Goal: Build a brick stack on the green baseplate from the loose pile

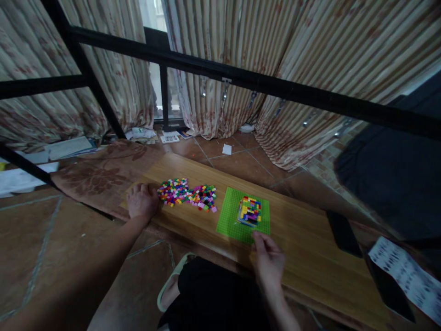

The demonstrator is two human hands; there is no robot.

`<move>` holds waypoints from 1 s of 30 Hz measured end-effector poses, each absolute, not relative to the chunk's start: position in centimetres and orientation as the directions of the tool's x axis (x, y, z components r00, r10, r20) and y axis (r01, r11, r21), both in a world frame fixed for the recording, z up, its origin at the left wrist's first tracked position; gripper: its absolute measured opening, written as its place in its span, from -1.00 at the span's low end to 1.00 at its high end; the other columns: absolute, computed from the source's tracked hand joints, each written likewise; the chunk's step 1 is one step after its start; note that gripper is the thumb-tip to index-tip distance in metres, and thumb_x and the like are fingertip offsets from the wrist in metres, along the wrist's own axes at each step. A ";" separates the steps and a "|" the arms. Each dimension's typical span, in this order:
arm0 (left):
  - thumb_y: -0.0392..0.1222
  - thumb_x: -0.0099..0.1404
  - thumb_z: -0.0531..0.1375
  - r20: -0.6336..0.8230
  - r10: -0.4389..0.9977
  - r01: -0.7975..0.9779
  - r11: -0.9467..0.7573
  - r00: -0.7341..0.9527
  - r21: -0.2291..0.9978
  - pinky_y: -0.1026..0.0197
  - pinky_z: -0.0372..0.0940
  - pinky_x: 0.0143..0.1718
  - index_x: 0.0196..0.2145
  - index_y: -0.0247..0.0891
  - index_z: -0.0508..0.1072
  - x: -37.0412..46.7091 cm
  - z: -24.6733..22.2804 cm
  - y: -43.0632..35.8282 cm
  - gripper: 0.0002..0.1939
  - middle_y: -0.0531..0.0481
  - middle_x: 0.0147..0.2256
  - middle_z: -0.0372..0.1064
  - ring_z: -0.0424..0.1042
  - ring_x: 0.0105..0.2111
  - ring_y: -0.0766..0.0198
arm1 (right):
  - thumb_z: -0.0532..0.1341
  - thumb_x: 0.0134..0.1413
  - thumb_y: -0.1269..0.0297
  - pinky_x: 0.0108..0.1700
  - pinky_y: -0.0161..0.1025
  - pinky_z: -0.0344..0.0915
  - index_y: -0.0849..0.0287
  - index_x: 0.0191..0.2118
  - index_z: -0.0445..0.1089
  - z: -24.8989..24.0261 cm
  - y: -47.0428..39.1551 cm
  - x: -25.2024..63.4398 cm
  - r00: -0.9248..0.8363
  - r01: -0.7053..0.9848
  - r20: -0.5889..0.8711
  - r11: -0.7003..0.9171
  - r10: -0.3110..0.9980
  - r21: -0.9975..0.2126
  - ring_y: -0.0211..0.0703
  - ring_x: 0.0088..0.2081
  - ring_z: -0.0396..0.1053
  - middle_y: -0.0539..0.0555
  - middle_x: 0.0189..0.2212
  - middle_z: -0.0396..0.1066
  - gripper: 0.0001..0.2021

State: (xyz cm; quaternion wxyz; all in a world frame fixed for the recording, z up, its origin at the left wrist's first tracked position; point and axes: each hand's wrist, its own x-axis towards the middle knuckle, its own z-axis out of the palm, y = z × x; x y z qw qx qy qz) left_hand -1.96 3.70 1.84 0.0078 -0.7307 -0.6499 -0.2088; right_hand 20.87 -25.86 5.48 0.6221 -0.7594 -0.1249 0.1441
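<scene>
While the person sits at the long, light brown wooden board (303, 257), a foot in a pale green slipper (161, 294) is on the near side, below it. The right hand (268, 255) is at the near edge of the flat, square, bright green studded plate (227, 214). Its thumb and pointing finger are pinched almost shut, but I cannot tell if a tiny brick is between them. The small block of red, yellow, blue and purple plastic bricks (251, 210) sits on the plate, just past those fingertips.

The left hand (142, 201) lies palm down on the left part of the board, fingers loosely bent, by the left end of the loose heap of tiny mixed-colour bricks (174, 192). I cannot tell if it has hold of anything.

For good work here, I think a soft pinch on a brick's sides is best, with bumps lined up before a straight push down. The other fingers should keep off the block.

Far off, striped, flowery curtains (213, 101) hang down to the brown tiled floor (193, 147).
</scene>
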 end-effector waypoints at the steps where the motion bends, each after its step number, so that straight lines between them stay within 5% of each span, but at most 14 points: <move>1: -0.09 0.29 -0.02 0.323 0.944 0.953 -0.157 0.068 0.257 -0.05 0.16 0.00 -0.05 -0.35 0.41 -2.0 1.8 3.6 -0.60 -0.29 -0.03 0.34 0.28 -0.01 -0.09 | 0.29 -0.09 -0.02 -0.43 -0.32 0.20 0.20 -0.45 0.49 5.1 -25.7 19.6 0.894 0.049 -0.045 -0.197 0.446 -0.979 -0.25 -0.50 0.28 -0.03 -0.59 0.37 -0.67; 8: -0.13 0.31 -0.02 0.317 0.944 0.944 -0.181 0.088 0.277 -0.04 0.16 -0.01 -0.04 -0.33 0.41 -2.1 1.7 3.4 -0.63 -0.27 -0.04 0.35 0.28 -0.02 -0.05 | 0.16 0.11 0.11 -0.24 -0.25 0.28 0.11 -0.34 0.51 3.7 -22.0 14.9 0.591 0.386 0.100 -0.171 0.801 -0.906 -0.15 -0.31 0.39 0.06 -0.36 0.47 -0.76; 22: -0.16 0.29 0.02 0.303 0.951 0.939 -0.160 0.064 0.304 -0.03 0.15 -0.01 -0.05 -0.32 0.41 -2.1 1.8 3.1 -0.66 -0.27 -0.05 0.35 0.28 -0.02 -0.06 | 0.13 0.15 0.29 -0.06 -0.15 0.19 0.15 -0.12 0.47 2.9 -12.4 17.5 0.331 0.902 0.364 -0.179 0.870 -0.393 -0.03 -0.11 0.26 0.16 -0.19 0.38 -0.76; 30: -0.17 0.30 0.02 0.314 0.947 0.938 -0.165 0.065 0.305 -0.01 0.14 0.00 -0.07 -0.29 0.42 -2.1 1.8 3.0 -0.68 -0.22 -0.05 0.36 0.29 -0.02 -0.03 | 0.12 0.12 0.39 -0.11 -0.18 0.18 0.07 -0.29 0.52 2.2 -12.4 18.0 0.249 0.934 0.373 -0.119 0.894 -0.338 -0.07 -0.15 0.22 0.11 -0.18 0.33 -0.79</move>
